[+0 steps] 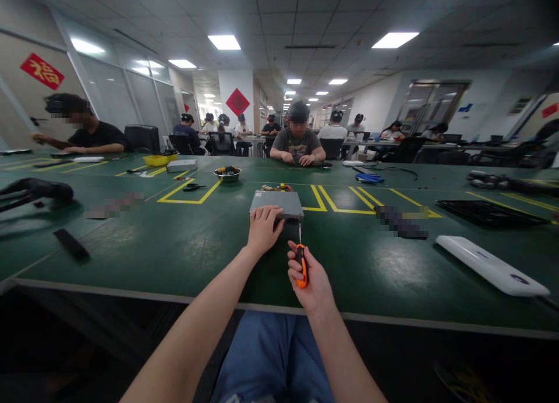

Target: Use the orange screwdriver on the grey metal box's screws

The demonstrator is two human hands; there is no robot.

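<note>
A grey metal computer power supply [279,200] stands on the green table in front of me, with coloured cables [277,188] behind it. My left hand [264,228] grips its near left side, fingers over the top and thumb against the front face by the socket. In my right hand [311,275] is an orange and black screwdriver [301,266], fingers wrapped round the handle. Its shaft points up and away toward the right end of the power supply's front face. Whether the tip touches a screw is too small to tell.
A metal bowl [227,174] with tools stands beyond, left of the power supply. At right lie a white elongated device [491,266], a black panel [491,212] and blue cable [369,177]. A black object [71,244] lies at left. A person [298,138] works across the table.
</note>
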